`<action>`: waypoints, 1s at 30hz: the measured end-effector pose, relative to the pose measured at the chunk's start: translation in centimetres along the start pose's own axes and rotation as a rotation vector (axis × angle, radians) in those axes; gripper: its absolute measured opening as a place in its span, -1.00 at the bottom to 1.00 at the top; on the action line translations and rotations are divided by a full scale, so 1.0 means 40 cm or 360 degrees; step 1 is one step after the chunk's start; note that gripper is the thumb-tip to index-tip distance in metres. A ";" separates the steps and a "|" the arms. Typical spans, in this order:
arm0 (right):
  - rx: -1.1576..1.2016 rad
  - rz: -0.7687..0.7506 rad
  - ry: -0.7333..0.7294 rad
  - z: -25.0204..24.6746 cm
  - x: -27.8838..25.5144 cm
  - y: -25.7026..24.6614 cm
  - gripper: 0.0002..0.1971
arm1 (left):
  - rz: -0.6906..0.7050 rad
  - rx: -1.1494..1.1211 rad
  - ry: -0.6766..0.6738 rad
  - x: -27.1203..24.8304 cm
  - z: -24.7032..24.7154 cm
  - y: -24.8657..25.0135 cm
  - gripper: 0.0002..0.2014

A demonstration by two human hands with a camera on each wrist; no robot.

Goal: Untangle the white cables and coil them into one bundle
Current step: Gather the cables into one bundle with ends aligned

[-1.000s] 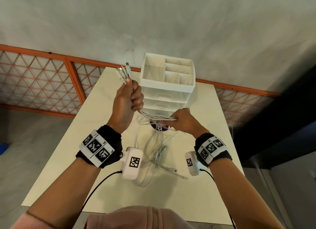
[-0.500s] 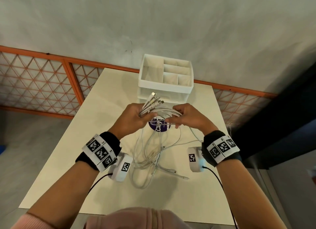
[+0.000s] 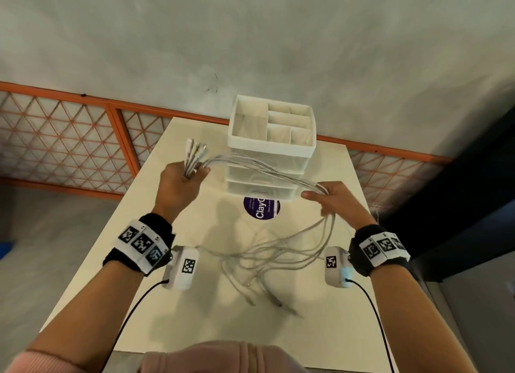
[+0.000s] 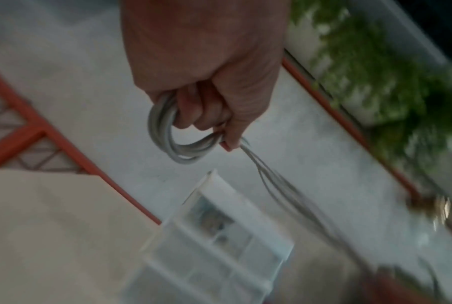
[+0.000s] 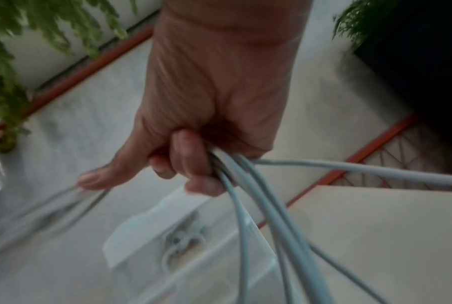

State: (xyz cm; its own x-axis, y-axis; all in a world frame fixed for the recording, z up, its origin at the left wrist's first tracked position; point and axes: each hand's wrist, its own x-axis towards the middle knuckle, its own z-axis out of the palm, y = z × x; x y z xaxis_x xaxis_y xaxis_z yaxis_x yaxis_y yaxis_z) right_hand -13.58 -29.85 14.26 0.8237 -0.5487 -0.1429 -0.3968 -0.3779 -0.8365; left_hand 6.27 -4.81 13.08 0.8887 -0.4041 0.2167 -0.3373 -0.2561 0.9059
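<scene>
Several white cables [image 3: 259, 168] stretch in the air between my two hands, above the cream table [image 3: 195, 325]. My left hand [image 3: 182, 179] grips them near their plug ends [image 3: 195, 147], which stick up past my fist. In the left wrist view the fingers [image 4: 193, 115] curl round a small loop of cable [image 4: 167, 142]. My right hand [image 3: 327, 198] grips the same strands further along; its fingers [image 5: 191, 162] curl over the cables [image 5: 248, 197]. From there the cables hang down and lie in loose tangled loops [image 3: 267, 264] on the table between my wrists.
A white drawer organiser [image 3: 271, 147] with open top compartments stands at the table's far edge, just behind the stretched cables. A purple round sticker [image 3: 262, 208] lies in front of it. An orange lattice railing [image 3: 69, 138] runs behind the table.
My hands were close together at the table's middle; now they have drawn apart, left hand up and left, right hand to the right, pulling the cables out into a span.
</scene>
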 end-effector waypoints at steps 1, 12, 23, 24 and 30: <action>0.0000 -0.0043 0.0020 -0.011 -0.004 -0.016 -0.52 | -0.0049 0.0159 -0.0016 -0.007 0.006 -0.017 -0.76; -0.0770 -0.0368 0.0717 -0.088 0.010 -0.163 -0.63 | -0.0115 0.0134 -0.0259 -0.034 0.032 0.016 -0.77; -0.1355 0.0426 -0.0508 -0.012 -0.007 -0.099 -0.44 | -0.0179 -0.0541 -0.0583 -0.070 0.050 0.033 -0.53; -0.1289 0.0343 -0.0485 0.004 -0.005 -0.101 -0.35 | -0.0209 -0.0622 -0.0614 -0.073 0.054 0.043 -0.54; -0.0631 -0.0266 -0.0995 0.178 -0.023 -0.183 -0.38 | -0.0368 -0.1165 -0.0927 -0.082 0.083 0.108 -0.62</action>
State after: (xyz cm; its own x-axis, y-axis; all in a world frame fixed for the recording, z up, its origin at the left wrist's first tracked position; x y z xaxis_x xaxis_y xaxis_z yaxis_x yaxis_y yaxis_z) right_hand -8.55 -21.25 16.73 0.9150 0.0197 -0.4031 -0.2651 -0.7236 -0.6373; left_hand 0.89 -7.50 15.08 0.5489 -0.8353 -0.0317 0.2796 0.1477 0.9487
